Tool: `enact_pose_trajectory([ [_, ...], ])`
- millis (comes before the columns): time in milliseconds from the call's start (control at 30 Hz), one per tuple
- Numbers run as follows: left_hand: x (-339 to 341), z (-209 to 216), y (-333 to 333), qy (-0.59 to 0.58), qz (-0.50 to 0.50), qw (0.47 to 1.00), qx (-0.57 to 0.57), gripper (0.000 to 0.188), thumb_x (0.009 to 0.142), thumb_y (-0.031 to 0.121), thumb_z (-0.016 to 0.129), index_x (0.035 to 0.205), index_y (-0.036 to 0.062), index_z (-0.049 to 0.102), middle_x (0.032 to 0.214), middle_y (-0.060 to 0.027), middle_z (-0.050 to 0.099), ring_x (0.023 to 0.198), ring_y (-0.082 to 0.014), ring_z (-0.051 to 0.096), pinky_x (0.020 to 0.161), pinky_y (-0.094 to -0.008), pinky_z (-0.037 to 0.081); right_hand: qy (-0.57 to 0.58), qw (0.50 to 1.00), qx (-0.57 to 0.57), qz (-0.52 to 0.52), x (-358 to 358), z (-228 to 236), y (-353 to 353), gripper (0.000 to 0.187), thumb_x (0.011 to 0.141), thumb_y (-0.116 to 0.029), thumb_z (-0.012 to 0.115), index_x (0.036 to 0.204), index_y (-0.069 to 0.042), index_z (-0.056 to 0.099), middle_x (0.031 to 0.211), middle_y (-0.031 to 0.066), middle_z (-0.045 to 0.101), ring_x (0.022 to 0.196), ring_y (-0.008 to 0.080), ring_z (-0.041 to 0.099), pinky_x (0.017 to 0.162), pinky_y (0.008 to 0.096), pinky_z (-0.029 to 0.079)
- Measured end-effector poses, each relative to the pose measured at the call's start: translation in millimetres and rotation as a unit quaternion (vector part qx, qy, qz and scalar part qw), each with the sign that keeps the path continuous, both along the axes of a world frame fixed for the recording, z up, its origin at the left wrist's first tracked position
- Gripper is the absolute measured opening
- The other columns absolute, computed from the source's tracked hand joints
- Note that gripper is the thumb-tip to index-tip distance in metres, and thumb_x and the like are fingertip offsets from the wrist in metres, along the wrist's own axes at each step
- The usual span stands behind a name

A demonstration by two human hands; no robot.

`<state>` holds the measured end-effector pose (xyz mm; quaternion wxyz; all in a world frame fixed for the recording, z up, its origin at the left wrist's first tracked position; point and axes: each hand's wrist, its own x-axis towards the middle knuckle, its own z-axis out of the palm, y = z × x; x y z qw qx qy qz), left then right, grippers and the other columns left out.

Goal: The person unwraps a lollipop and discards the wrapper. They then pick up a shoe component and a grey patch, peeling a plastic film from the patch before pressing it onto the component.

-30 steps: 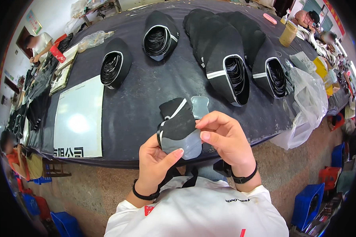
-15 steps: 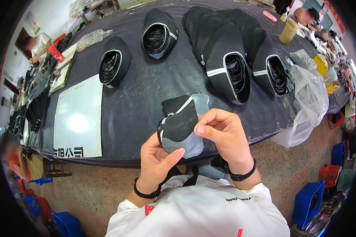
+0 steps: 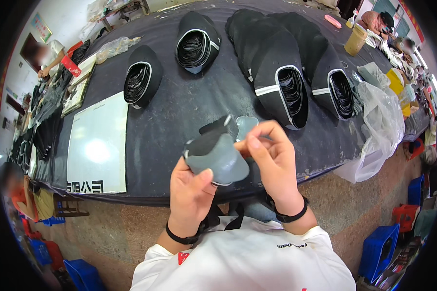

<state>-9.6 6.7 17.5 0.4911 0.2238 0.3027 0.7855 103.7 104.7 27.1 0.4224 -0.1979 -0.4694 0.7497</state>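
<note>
My left hand (image 3: 192, 182) grips a black-and-grey shoe upper (image 3: 218, 157) by its near left side, thumb on top. The upper is tilted above the front of the dark table, its smooth grey end toward me and its black part, edged with white tape, pointing away. My right hand (image 3: 274, 155) is closed in a pinch of thumb and forefinger at the upper's right side. From those fingertips a thin, translucent grey piece (image 3: 246, 127) with a pale rim seems to extend; its lower edge is hidden.
Nested stacks of black shoe uppers (image 3: 277, 53) cover the far right of the dark table (image 3: 179, 126). Smaller stacks (image 3: 143, 82) stand further left. A white board (image 3: 97, 140), a clear plastic bag (image 3: 378, 131) and a jar (image 3: 356, 40) lie around. Other people work beyond.
The upper has turned and tipped in my left hand, so more of its grey end shows. My right fingers have lifted slightly off its surface, away from me.
</note>
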Motion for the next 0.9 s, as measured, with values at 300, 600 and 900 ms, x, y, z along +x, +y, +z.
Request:
enact_pose_trajectory([
  [300,-0.9,1.7,3.4,-0.068,0.01,0.998,0.016,0.036,0.081,0.004,0.057,0.115,-0.0022,0.046,0.115,-0.0157,0.053,0.106,-0.0245,0.054,0.093,-0.0394,0.042,-0.045,0.994,0.103,0.01,5.2,-11.6,-5.7,0.007,0.081,-0.002,0.061,0.079,-0.001,0.055,0.085,0.0063,0.059,0.083,0.0085,0.052,0.077,0.0226,0.039],
  [600,-2.1,2.7,1.9,-0.063,0.01,0.998,0.03,0.036,0.079,-0.001,0.058,0.114,-0.0033,0.047,0.113,-0.0156,0.055,0.105,-0.0241,0.054,0.093,-0.039,0.041,0.012,0.998,0.057,0.039,5.1,-13.2,-1.8,0.008,0.083,0.001,0.059,0.086,-0.001,0.052,0.086,0.0062,0.059,0.082,0.0071,0.052,0.075,0.0213,0.04],
  [900,6.0,7.5,12.3,0.024,-0.021,0.998,-0.052,0.033,0.079,0.001,0.06,0.111,-0.0037,0.051,0.105,-0.0094,0.058,0.095,-0.0139,0.056,0.085,-0.0279,0.042,-0.082,0.991,0.063,0.083,-2.2,-8.5,3.7,0.02,0.087,-0.017,0.058,0.092,0.002,0.061,0.081,0.0013,0.062,0.071,0.0036,0.051,0.061,0.0196,0.043],
])
